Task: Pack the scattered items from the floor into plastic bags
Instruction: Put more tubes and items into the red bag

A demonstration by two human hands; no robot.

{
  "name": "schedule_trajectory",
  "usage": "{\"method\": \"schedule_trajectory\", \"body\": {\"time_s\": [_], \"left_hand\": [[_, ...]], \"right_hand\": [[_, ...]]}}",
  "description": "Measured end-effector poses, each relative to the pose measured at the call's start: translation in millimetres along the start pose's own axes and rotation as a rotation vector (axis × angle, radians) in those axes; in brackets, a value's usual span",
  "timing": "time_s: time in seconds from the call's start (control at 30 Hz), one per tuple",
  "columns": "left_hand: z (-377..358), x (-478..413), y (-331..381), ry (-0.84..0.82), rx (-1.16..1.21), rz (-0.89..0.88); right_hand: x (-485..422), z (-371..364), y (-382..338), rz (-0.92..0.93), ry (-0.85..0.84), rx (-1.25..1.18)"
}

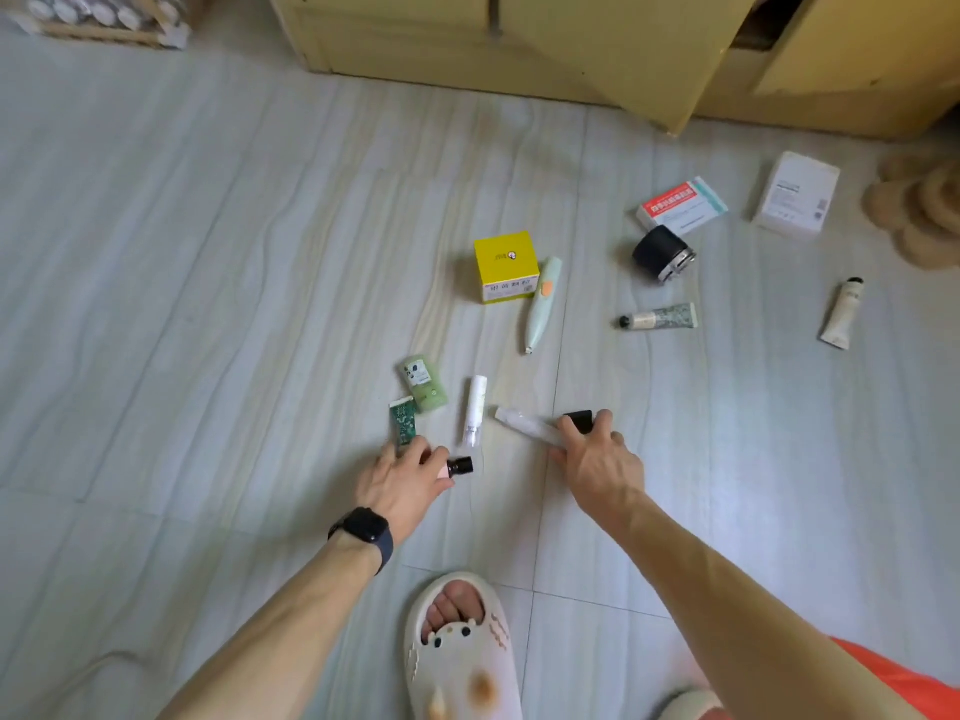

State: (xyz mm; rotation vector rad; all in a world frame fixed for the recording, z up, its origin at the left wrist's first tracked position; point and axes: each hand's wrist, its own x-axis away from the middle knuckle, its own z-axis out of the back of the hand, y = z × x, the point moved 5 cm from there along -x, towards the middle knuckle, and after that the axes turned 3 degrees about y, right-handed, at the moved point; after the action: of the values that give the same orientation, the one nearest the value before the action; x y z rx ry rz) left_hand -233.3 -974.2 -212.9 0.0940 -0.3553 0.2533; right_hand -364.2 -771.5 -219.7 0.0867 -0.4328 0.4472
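2 hands low | L hand (402,478) grips pink bottle (457,467) | R hand (597,459) grips black item (579,420)

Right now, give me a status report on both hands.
Left hand closed on small pink black-capped bottle. Right hand gripping clear black-capped tube. No plastic bag visible. Nothing obstructing.

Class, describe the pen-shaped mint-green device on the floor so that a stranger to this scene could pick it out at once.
Start from the yellow cabinet at the top and come down the grey floor to the yellow box. Lying against the box's right side is the pen-shaped device, tip pointing toward the person. Unlike the tubes nearby, it is pale mint green with an orange button.
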Motion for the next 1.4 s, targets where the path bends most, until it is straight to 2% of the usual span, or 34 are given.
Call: {"method": "schedule_trajectory", "body": {"time_s": [0.1,0.23,0.4,0.47,0.5,0.57,0.7,0.8,0.87,0.97,1.1,1.17,1.3,1.4], "left_hand": [[26.5,3.5,16.4,0.005,0.067,-0.062],[72.1,8.5,39.8,0.025,0.126,-0.117],[149.1,9.2,84.7,0.068,0.183,-0.204],[182.8,11.2,111.0,0.11,0.158,-0.257],[198.1,12.9,122.8,0.13,0.147,-0.282],[227.4,24.2,159.2,0.17,0.123,-0.378],[259.1,61.8,243.1,0.2,0.066,-0.57],[246.4,96.9,310.5,0.145,0.03,-0.717],[221.4,119.7,355.8,0.09,0.02,-0.815],[167.3,152.2,417.7,0.028,-0.061,-0.984],[85.1,185.9,467.4,0.037,-0.304,-1.176],[52.1,186.0,482.4,0.073,-0.372,-1.203],[34.8,174.6,489.7,0.155,-0.448,-1.174],[38.5,156.9,477.3,0.158,-0.568,-1.13]], "right_hand": [[-1.9,18.0,20.1,0.005,-0.128,0.078],[17.0,66.9,50.5,0.076,-0.312,0.036],[91.7,135.2,87.9,0.095,-0.375,0.174],[122.4,145.8,113.2,0.059,-0.315,0.055],[136.1,145.1,123.8,0.042,-0.299,-0.085],[181.1,143.5,148.8,-0.079,-0.261,-0.582],[284.1,116.3,194.1,-0.3,0.029,-1.306],[358.4,58.8,221.3,-0.597,0.311,-1.59],[396.4,21.0,227.9,-0.827,0.401,-1.663],[434.3,-24.0,239.1,-1.03,0.343,-1.576],[452.3,-59.4,257.8,-1.163,0.169,-1.225],[452.0,-60.2,267.2,-1.154,0.148,-1.055],[444.3,-61.3,286.7,-1.005,0.183,-0.815],[443.1,-75.6,291.4,-0.964,-0.059,-0.458]]}}
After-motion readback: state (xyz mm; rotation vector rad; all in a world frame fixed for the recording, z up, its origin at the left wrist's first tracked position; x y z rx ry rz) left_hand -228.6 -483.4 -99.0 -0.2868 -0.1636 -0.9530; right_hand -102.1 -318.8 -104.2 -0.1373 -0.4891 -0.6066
